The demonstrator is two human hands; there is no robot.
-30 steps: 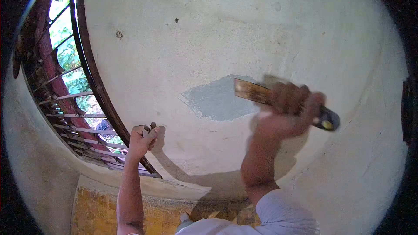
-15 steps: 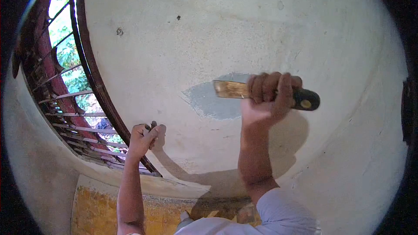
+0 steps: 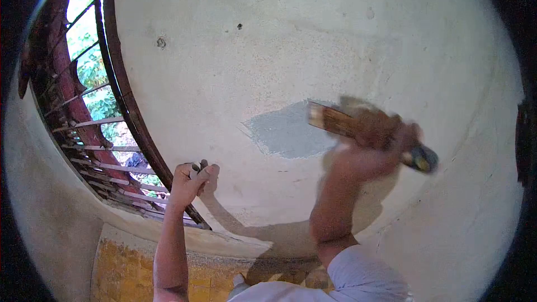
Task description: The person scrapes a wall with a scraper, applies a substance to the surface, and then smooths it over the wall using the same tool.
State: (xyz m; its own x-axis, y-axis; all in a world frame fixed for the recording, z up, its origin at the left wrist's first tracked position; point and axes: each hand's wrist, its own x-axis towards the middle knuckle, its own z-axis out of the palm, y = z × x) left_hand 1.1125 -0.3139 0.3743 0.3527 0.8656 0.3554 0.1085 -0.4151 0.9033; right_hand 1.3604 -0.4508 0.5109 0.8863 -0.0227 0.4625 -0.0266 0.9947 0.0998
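Observation:
My right hand (image 3: 380, 137), smeared by motion, is wrapped round a putty knife (image 3: 330, 118) with a dark handle and a flat brownish blade. The blade points left, and the handle end slopes down to the right. Its tip overlaps the right part of a grey patch (image 3: 285, 133) on the pale wall. Lower left, my left hand (image 3: 193, 180) is closed with its fingers curled, close to the wall beside the window frame. What it holds, if anything, I cannot make out.
A barred window (image 3: 106, 145) with a dark frame fills the left side, with greenery outside. The pale wall (image 3: 224, 78) has small holes and stains above the patch. Below lies a worn yellow surface (image 3: 128, 271), where a foot shows near the wall's base.
My right hand has swung right and slightly down with the putty knife, which now tilts more. My left hand stays closed near the window. The view has shifted slightly.

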